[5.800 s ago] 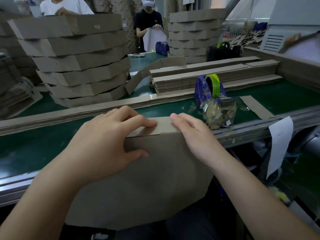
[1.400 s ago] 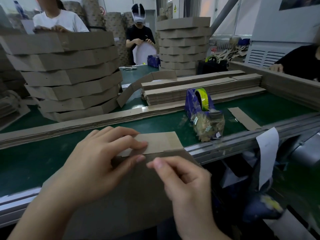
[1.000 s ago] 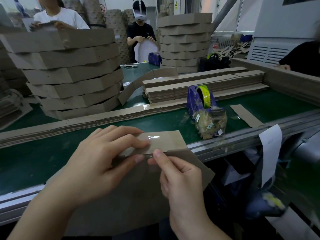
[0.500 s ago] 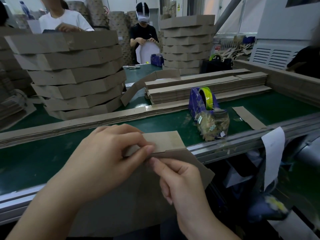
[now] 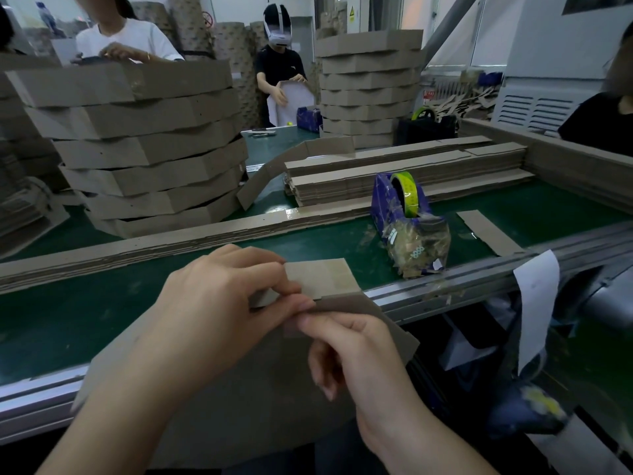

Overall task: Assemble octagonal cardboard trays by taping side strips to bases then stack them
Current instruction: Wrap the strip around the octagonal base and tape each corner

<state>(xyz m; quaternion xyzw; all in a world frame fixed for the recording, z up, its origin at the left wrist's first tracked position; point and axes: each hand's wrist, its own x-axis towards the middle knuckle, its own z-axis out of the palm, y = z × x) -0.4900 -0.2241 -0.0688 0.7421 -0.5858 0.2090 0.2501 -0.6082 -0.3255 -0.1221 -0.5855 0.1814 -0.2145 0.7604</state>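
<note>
A half-built cardboard tray (image 5: 267,399) leans over the table's near edge, base facing me. Its side strip (image 5: 325,277) lies folded flat onto the green belt. My left hand (image 5: 222,303) grips the tray's top edge, thumb and fingers pinching where strip meets base. My right hand (image 5: 346,341) presses its thumb and forefinger on a piece of clear tape at that same seam, right beside the left thumb.
A blue tape dispenser (image 5: 404,221) with a yellow-green roll stands on the green belt (image 5: 68,323) to the right. Long flat side strips (image 5: 137,248) lie across the middle. A stack of finished trays (image 5: 144,145) rises at left. Other people work across the table.
Since 5.8 s ago the side strip has been folded down flat and tape laid over the seam. Over the last second my right thumb has rubbed along the tape toward my left hand.
</note>
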